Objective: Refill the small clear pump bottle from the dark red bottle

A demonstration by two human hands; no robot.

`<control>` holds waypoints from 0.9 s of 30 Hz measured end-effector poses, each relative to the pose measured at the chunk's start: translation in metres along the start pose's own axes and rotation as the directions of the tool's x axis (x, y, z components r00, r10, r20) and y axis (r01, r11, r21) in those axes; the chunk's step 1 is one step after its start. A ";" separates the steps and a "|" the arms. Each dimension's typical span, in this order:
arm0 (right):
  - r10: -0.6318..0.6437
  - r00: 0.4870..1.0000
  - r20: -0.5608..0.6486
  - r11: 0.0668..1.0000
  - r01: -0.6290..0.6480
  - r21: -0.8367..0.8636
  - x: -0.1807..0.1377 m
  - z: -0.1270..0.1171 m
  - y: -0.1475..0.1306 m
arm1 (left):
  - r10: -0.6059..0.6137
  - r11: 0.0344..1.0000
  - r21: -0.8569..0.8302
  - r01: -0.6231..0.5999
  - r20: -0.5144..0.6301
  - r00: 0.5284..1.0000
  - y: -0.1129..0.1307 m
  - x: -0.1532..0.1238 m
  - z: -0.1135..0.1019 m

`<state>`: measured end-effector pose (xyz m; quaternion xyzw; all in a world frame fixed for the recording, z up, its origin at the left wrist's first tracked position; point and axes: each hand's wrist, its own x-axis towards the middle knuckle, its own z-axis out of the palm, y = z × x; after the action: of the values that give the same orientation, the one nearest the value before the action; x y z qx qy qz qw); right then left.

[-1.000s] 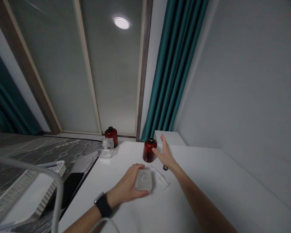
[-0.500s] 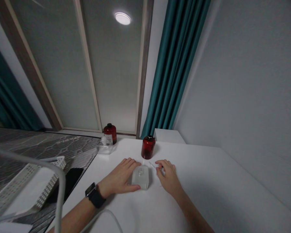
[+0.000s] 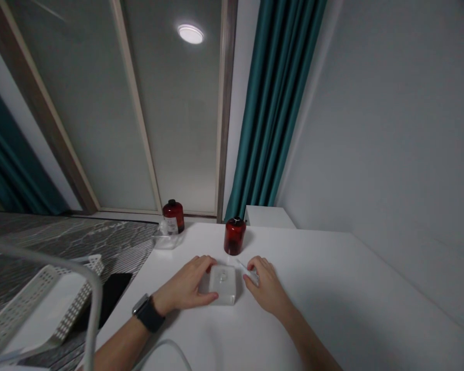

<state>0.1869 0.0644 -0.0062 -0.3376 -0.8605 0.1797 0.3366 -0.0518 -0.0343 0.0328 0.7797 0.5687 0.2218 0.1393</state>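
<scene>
A small translucent white box (image 3: 222, 283) lies on the white table (image 3: 332, 293). My left hand (image 3: 185, 287), with a dark watch on its wrist, rests against the box's left side with fingers curved round it. My right hand (image 3: 265, 284) sits just right of the box, fingers curled over a clear thin dropper (image 3: 244, 267) whose tip sticks out toward a dark red bottle (image 3: 234, 236) standing behind.
A second dark red bottle (image 3: 173, 216) and a clear container (image 3: 164, 238) stand at the table's back left corner. A white perforated basket (image 3: 34, 304) and a white tube frame (image 3: 95, 304) lie at the left. A teal curtain (image 3: 274, 108) hangs behind.
My right hand pulled back from beside the red bottle and came down on the dropper next to the box. My left hand stayed on the box.
</scene>
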 end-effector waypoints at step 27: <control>-0.016 0.989 0.146 0.963 0.054 -0.262 -0.004 -0.011 0.006 | -0.047 0.996 -0.076 0.047 0.004 0.999 0.000 0.001 0.002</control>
<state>0.1993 0.0665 -0.0036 -0.3508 -0.9044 0.0804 0.2293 -0.0504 -0.0331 0.0318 0.7606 0.5778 0.2392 0.1746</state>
